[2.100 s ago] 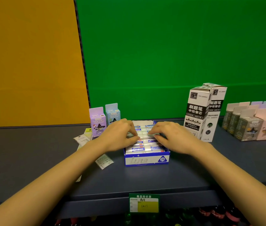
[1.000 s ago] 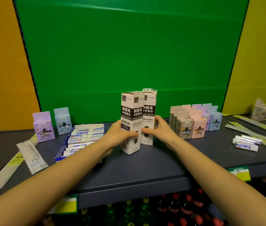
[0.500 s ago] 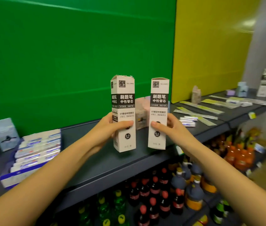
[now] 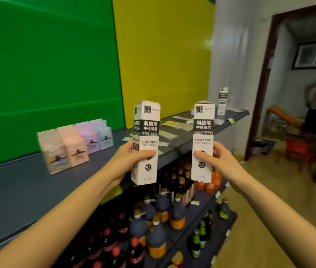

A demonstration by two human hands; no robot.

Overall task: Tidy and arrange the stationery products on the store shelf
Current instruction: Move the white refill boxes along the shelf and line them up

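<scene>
Left box (image 4: pixel 147 132), upright, is gripped by the left hand (image 4: pixel 129 161). Right hand (image 4: pixel 218 161) grips the right box (image 4: pixel 203 132), upright.

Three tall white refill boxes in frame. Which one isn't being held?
The far box, upright at the end of the shelf; the left hand and right hand each grip one other.

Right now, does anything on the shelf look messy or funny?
Yes. Flat packets lie loose at odd angles on the shelf, unlike the lined-up small boxes. One tall box stands alone at the far end, while matching ones are off the shelf: left box in the left hand, right box in the right hand.
</scene>
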